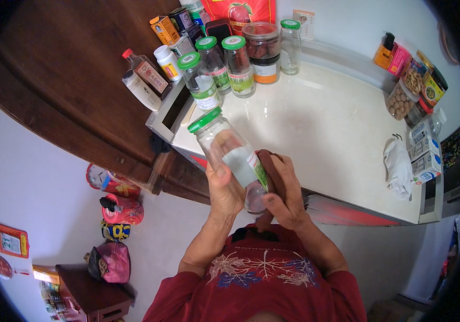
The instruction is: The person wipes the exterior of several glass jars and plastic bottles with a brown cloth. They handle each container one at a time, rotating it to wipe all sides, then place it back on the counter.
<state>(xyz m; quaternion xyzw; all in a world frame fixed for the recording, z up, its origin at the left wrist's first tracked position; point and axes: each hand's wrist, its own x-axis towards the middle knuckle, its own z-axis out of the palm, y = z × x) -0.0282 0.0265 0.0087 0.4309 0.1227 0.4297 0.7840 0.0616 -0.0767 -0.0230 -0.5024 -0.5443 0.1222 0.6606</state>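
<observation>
My left hand point(226, 189) grips a clear glass jar point(230, 151), which is tilted in front of my chest with its green lid on. The jar bears a green and white label, and no contents show inside it. In my right hand point(288, 197) is a brown cloth point(271, 171), pressed against the side of the jar near its base. Several similar jars with green lids, such as a labelled jar point(241, 76) and a jar without a visible front label point(290, 50), stand at the back of the white tabletop point(334, 133).
A dark glass bottle point(149, 72) and a white bottle point(141, 90) stand left of the table's metal rail. At the right edge are a nut jar point(402, 98), milk cartons point(426, 161) and a white cloth point(398, 169). A dark wooden cabinet point(73, 72) flanks the left side.
</observation>
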